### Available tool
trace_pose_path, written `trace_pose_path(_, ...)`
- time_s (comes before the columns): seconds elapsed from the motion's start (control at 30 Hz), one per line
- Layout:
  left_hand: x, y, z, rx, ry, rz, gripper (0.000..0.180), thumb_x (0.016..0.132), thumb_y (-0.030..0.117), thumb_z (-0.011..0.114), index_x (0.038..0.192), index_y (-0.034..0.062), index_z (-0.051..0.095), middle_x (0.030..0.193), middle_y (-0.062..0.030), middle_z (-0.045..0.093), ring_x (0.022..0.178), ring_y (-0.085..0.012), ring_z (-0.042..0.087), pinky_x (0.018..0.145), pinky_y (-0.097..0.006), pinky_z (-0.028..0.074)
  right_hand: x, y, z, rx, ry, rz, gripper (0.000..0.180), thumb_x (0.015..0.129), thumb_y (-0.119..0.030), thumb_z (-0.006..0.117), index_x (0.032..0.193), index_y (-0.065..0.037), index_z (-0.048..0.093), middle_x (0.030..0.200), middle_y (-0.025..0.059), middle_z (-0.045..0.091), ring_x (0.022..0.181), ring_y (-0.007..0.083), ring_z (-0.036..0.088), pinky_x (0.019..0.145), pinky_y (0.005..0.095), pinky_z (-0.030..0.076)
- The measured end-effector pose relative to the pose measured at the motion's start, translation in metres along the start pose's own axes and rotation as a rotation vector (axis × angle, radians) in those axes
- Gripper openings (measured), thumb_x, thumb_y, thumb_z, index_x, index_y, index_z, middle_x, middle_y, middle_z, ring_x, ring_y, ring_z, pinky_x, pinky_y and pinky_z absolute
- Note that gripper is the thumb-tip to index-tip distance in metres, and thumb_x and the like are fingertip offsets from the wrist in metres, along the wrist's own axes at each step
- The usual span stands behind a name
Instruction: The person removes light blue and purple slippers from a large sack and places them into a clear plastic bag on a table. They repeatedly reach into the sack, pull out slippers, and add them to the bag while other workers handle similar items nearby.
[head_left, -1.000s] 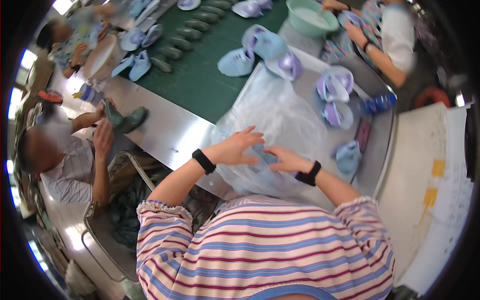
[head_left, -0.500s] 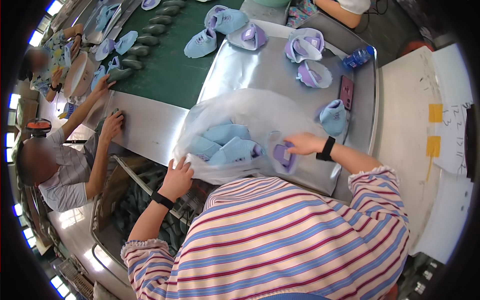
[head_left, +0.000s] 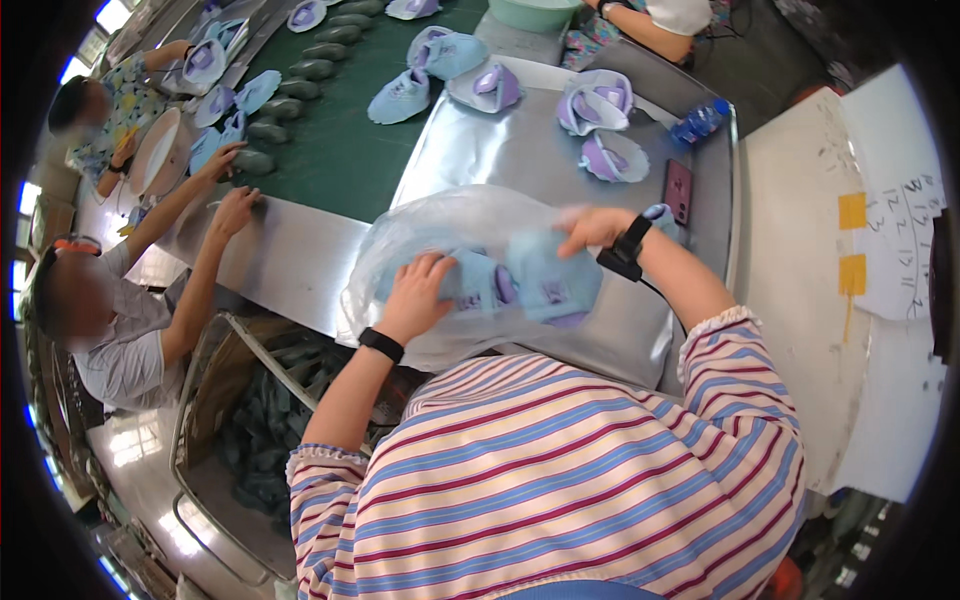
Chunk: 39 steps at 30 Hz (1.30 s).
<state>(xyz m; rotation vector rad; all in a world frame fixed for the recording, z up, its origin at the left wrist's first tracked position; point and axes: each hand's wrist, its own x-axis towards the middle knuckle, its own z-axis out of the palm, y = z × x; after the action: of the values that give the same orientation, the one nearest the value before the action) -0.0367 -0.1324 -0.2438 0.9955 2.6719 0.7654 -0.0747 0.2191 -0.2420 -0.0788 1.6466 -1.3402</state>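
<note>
A clear plastic bag [head_left: 480, 210] lies on the metal table in front of me, with light blue shoe uppers [head_left: 475, 283] in it. My left hand [head_left: 418, 293] rests on them, fingers spread. At the bag's right side is another light blue shoe upper [head_left: 553, 285], with purple lining showing at its lower edge. My right hand [head_left: 597, 230] is at that upper's top right edge. Its fingers are smeared by motion, so their grip is unclear. Behind my right wrist, a further blue upper [head_left: 660, 215] is partly hidden.
More blue and purple uppers [head_left: 597, 100] stand toward the back of the metal table [head_left: 530, 150]. A phone [head_left: 677, 192] and a blue bottle [head_left: 700, 121] lie at right. Left are a green conveyor belt [head_left: 330, 150] with dark shoe lasts, a cart [head_left: 262, 440] and co-workers.
My left hand has moved from the bag's left rim onto the uppers. My right hand has risen slightly, and the upper beside it now shows its blue outside instead of its purple inside.
</note>
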Motion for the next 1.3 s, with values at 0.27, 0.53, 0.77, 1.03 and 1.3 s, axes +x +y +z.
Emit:
trace_pose_path(0.27,0.032,-0.023,0.010,0.079,0.082,0.095,0.046,0.071,0.011,0.069,0.114,0.0111,0.053,0.128,-0.0102,0.045,0.123,-0.0297,0.039,0.092,-0.043,0.035,-0.021,-0.053,0.004,0.542,0.184,-0.388,0.042,0.085,-0.010,0.060,0.124,-0.002,0.046,0.113,0.0040,0.057,0.101,0.0132,0.056,0.088,0.0290,0.044)
trace_pose_path(0.53,-0.004,-0.008,-0.013,-0.240,0.256,0.028,0.032,0.073,0.011,0.066,0.104,0.0078,0.059,0.121,-0.0122,0.052,0.123,-0.0329,0.040,0.094,-0.042,0.037,-0.017,-0.079,0.021,0.151,-0.022,-0.346,0.040,0.083,-0.014,0.065,0.119,-0.003,0.051,0.108,0.0022,0.059,0.102,0.0111,0.054,0.087,0.0279,0.043)
trace_pose_path(0.77,-0.010,0.009,-0.006,-0.042,0.269,0.022,0.039,0.068,0.011,0.068,0.105,0.0097,0.057,0.112,-0.0081,0.050,0.106,-0.0280,0.045,0.089,-0.042,0.039,0.075,-0.080,-0.038,0.828,0.657,-0.456,0.027,0.089,-0.012,0.055,0.114,-0.006,0.045,0.105,0.0066,0.057,0.094,0.0213,0.058,0.080,0.0391,0.047)
trace_pose_path(1.03,-0.047,0.009,0.015,0.164,0.093,0.065,0.043,0.067,0.018,0.069,0.107,0.0103,0.057,0.095,-0.0032,0.055,0.097,-0.0215,0.047,0.080,-0.035,0.038,0.137,-0.055,-0.052,0.255,1.433,-0.249,0.054,0.084,-0.014,0.061,0.126,-0.002,0.030,0.117,0.0189,0.044,0.109,0.0308,0.048,0.089,0.0434,0.042)
trace_pose_path(1.3,-0.062,0.004,0.020,0.214,-0.148,0.047,0.015,0.075,0.016,0.055,0.080,0.0077,0.067,0.088,-0.0065,0.058,0.086,-0.0244,0.053,0.074,-0.036,0.042,0.096,-0.091,0.118,-1.104,0.246,-0.745,0.071,0.067,-0.018,0.074,0.129,-0.011,0.040,0.130,0.0147,0.037,0.113,0.0348,0.045,0.088,0.0392,0.044)
